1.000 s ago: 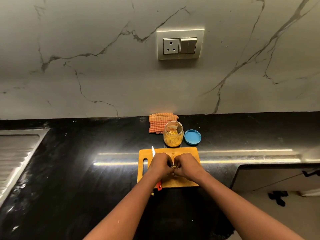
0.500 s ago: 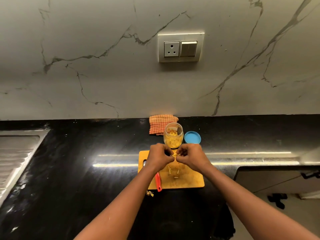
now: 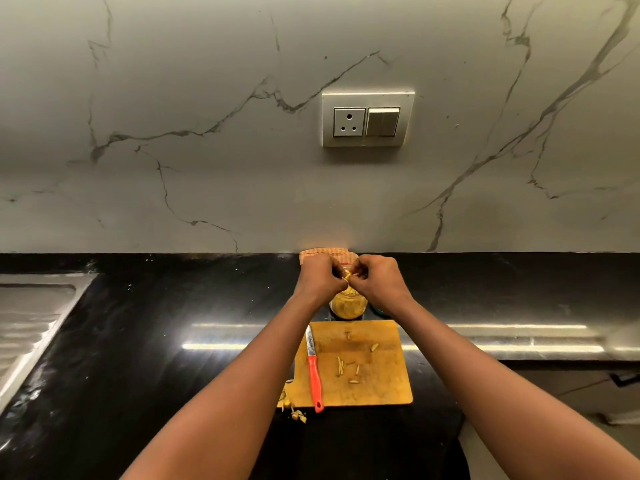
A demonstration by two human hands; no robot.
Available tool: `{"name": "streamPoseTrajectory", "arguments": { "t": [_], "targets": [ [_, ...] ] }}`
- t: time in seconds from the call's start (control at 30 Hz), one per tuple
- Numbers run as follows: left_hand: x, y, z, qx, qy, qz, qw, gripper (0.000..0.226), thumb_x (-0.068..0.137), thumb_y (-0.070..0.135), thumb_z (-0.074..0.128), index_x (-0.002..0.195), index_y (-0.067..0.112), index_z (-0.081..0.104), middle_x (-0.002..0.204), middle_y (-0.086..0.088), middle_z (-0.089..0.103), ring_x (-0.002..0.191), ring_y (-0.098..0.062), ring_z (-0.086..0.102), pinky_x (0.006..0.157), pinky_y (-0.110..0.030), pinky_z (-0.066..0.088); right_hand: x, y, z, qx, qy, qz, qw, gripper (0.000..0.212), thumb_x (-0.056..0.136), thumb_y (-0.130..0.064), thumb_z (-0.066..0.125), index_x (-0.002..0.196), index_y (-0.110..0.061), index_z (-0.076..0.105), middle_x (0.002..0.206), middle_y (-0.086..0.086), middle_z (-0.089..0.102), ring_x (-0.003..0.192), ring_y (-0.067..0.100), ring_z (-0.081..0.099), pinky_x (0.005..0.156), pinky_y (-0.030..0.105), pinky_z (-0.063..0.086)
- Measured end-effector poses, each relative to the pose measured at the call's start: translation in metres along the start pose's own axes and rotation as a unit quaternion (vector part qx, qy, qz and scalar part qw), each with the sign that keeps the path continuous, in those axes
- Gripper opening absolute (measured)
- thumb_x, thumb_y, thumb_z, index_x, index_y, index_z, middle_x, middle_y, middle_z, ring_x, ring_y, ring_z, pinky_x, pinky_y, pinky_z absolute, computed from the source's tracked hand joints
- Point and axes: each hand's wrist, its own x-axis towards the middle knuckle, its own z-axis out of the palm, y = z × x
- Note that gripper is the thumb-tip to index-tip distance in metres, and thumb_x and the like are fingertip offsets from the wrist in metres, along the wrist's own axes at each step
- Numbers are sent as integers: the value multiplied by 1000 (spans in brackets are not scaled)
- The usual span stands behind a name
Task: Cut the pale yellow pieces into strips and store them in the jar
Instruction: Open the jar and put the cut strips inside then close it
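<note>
Both hands meet at centre frame, just above the jar. The left hand and right hand have fingers curled tight, pinching pale yellow strips over its mouth. Lower down, loose strips lie on the cutting board beside the red-handled knife, on the black desk.

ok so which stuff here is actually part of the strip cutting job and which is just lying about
Part of the job: jar, the strips pinched over it by the left hand and right hand, loose pieces on the cutting board, knife.

Lying about: cloth behind the hands, scraps off the board's corner, wall socket, sink drainer.
</note>
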Motion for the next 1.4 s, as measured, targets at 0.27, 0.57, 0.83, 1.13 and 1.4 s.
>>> {"name": "streamPoseTrajectory", "arguments": {
  "t": [0.27,0.57,0.83,1.13,1.4],
  "targets": [
    [15,2,-1,39,-26,10,999,18,73,2,76,89,9,77,86,-5,73,76,-14,67,72,-34,60,17,6,9,-90,-40,-28,995,19,89,-9,61,104,-10,73,94,7,71,83,18,64,78,33,57],
    [11,0,-3,30,-20,12,999,27,76,-4,75,101,8,76,101,-7,73,89,-15,69,82,-32,59,17,5,4,-96,-41,-46,994,25,91,-4,60,111,-10,72,106,8,72,94,20,66,86,35,56],
    [-10,-6,-3,-29,43,9,999,12,79,10,79,90,12,77,88,1,72,77,-5,65,73,-18,55,-6,9,-10,-57,-8,-62,996,16,88,-9,64,101,-11,74,94,4,72,81,13,63,75,27,55],
    [-68,-46,30,-1,-104,-102,989,13,74,14,83,85,16,76,83,2,72,71,-8,66,64,-21,56,-70,61,13,-114,-88,-16,990,21,87,-8,62,104,-15,73,101,3,71,93,18,65,84,33,54],
    [-97,-44,64,29,-114,-160,980,31,66,31,89,88,18,73,92,-1,70,84,-15,66,76,-29,57,-83,75,37,-209,-193,-33,958,35,91,-9,55,124,-21,63,118,5,58,106,21,56,89,31,51]
  ]
}}
